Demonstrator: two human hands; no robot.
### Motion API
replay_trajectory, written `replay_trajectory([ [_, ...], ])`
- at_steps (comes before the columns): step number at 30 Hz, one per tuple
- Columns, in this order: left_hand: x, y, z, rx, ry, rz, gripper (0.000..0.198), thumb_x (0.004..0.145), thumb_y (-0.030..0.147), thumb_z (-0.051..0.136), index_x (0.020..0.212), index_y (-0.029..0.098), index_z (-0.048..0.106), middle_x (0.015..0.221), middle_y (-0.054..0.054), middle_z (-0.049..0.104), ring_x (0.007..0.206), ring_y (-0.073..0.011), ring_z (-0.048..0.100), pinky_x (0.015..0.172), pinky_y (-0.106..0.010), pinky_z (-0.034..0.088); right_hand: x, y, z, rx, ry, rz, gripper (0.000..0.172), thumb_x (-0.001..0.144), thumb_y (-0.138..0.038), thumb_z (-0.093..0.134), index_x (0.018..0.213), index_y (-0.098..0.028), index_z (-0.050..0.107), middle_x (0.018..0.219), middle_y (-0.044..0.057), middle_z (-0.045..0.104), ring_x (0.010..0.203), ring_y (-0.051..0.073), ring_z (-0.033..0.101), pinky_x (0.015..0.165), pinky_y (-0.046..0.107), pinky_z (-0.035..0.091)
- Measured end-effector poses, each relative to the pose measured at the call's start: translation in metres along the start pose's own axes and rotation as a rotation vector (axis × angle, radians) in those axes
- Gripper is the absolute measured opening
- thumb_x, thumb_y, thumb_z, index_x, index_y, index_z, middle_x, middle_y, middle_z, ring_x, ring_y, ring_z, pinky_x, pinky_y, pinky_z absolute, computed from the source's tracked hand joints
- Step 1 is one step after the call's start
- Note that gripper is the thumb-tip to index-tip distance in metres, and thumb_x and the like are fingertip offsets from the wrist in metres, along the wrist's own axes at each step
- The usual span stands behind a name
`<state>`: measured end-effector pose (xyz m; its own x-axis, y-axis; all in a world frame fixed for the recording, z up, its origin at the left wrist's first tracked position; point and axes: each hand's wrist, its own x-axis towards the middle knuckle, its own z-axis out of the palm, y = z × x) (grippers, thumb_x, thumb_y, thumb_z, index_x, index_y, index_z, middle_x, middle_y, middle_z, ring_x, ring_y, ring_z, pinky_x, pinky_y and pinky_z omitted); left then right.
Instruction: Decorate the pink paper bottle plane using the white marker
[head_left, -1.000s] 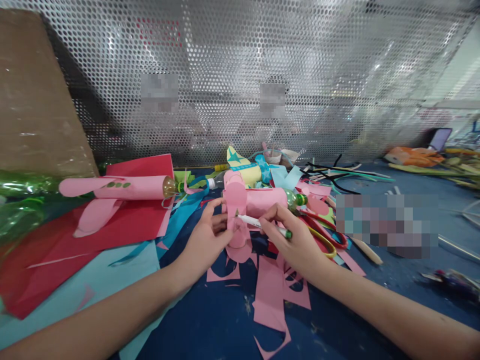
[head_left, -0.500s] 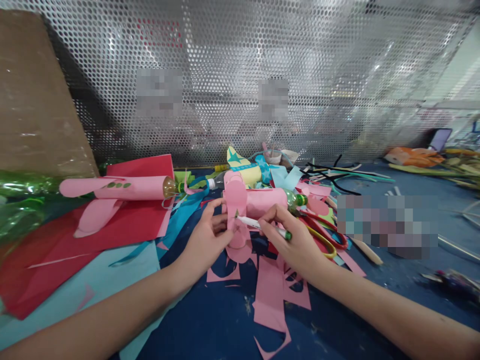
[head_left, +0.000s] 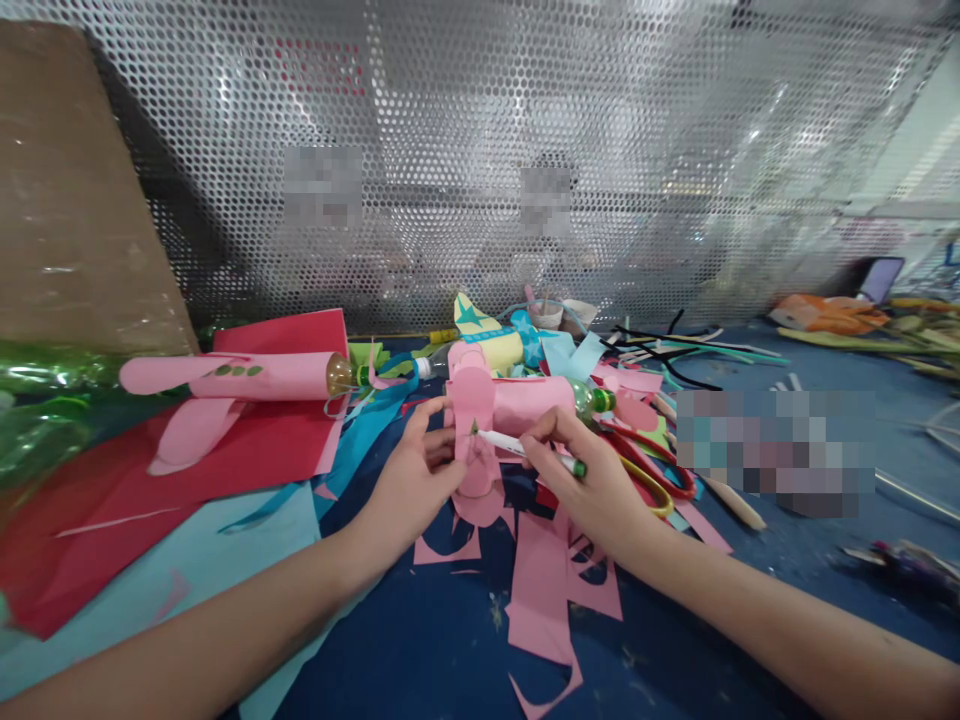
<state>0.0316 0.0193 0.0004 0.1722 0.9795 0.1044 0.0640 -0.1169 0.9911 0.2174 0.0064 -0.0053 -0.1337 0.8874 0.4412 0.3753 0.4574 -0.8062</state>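
A bottle wrapped in pink paper, shaped like a plane (head_left: 525, 402), lies across the middle of the blue table. My left hand (head_left: 414, 478) pinches its pink paper wing (head_left: 472, 415) from the left. In my right hand (head_left: 581, 478) is a white marker with a green end (head_left: 529, 451), fingers closed round it. Its tip touches the wing where a small green mark shows.
A second pink paper plane (head_left: 240, 378) lies at the left on red paper (head_left: 247, 450). Pink offcuts (head_left: 544, 590) lie in front of me. Red-handled scissors (head_left: 645, 465) sit right of my hand. A yellow and blue plane (head_left: 495, 340) and a perforated metal screen (head_left: 480, 150) stand behind.
Hardly anything has moved. The marker tip has shifted slightly on the pink wing while my left hand keeps the same hold.
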Motion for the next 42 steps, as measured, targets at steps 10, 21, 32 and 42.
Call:
replay_trajectory([
  [10, 0.0015, -0.0013, -0.0008, -0.009, 0.005, -0.001, 0.052, 0.076, 0.020, 0.069, 0.121, 0.021, 0.043, 0.099, -0.006, 0.077, 0.093, -0.0227, 0.073, 0.087, -0.037, 0.055, -0.0004, -0.0009, -0.0007, -0.012, -0.001, 0.008, 0.016, 0.091, -0.026, 0.049, 0.076, -0.022, 0.047, 0.068, -0.003, 0.052, 0.059, 0.012, 0.046, 0.057, 0.026, 0.038],
  [21, 0.0002, 0.0000, 0.0011, -0.012, 0.015, -0.005, 0.051, 0.078, 0.024, 0.071, 0.121, 0.022, 0.044, 0.100, -0.007, 0.077, 0.093, -0.0226, 0.073, 0.085, -0.036, 0.055, -0.0004, -0.0013, -0.0020, -0.024, 0.014, 0.023, 0.017, 0.091, -0.025, 0.049, 0.075, -0.022, 0.047, 0.067, -0.003, 0.051, 0.058, 0.012, 0.044, 0.056, 0.026, 0.036],
  [32, -0.0005, 0.0012, 0.0005, -0.007, 0.007, -0.015, 0.052, 0.077, 0.022, 0.069, 0.122, 0.021, 0.043, 0.100, -0.007, 0.076, 0.094, -0.0229, 0.073, 0.087, -0.037, 0.054, -0.0006, -0.0014, -0.0007, 0.004, 0.015, 0.001, 0.017, 0.091, -0.024, 0.050, 0.074, -0.022, 0.048, 0.068, -0.003, 0.052, 0.062, 0.012, 0.048, 0.059, 0.026, 0.038],
  [42, -0.0005, -0.0046, -0.0019, 0.002, 0.026, -0.020, 0.058, 0.072, 0.015, 0.066, 0.124, 0.021, 0.042, 0.103, -0.008, 0.074, 0.094, -0.0235, 0.072, 0.087, -0.039, 0.054, 0.0020, -0.0068, -0.0025, 0.481, 0.059, 0.208, 0.018, 0.090, -0.029, 0.044, 0.075, -0.023, 0.052, 0.048, -0.004, 0.055, 0.048, 0.016, 0.055, 0.060, 0.031, 0.046],
])
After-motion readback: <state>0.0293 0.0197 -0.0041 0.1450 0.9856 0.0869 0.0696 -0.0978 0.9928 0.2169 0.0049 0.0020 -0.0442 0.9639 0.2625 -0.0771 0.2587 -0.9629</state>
